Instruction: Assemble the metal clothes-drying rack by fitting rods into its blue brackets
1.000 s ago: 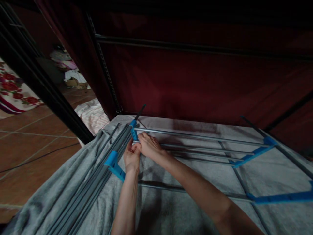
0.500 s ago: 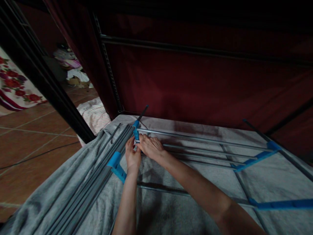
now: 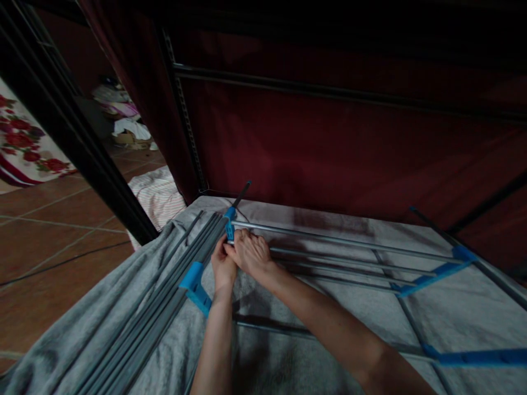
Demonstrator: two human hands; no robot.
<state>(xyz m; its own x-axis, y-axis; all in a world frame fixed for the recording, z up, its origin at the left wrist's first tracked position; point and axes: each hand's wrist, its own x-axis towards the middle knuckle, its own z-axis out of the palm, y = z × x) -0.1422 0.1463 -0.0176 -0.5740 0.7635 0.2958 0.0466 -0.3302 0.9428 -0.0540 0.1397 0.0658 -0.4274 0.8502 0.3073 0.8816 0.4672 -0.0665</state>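
Both hands meet at the far left blue plastic bracket (image 3: 229, 229), which sits on a grey tube. My left hand (image 3: 224, 267) is closed around the lower part of that bracket, its fingertips partly hidden. Pressed against it, my right hand (image 3: 253, 253) is closed over the end of a thin metal tube (image 3: 349, 261) that runs right towards another blue bracket (image 3: 436, 271). Above them, a further metal tube (image 3: 346, 238) spans between the two brackets. A nearer blue bracket (image 3: 195, 288) lies left of my left wrist.
Several loose grey tubes (image 3: 152, 323) lie side by side at left on the grey blanket (image 3: 473, 312). A blue bracket (image 3: 486, 358) is at lower right. A black post (image 3: 82, 131) and a dark red curtain (image 3: 308, 153) border the blanket; a cable (image 3: 61, 263) crosses the tiled floor.
The view has tilted slightly, so the scene sits a little lower. My hands stay at the bracket, and the right hand's fingers have shifted slightly over the tube end.
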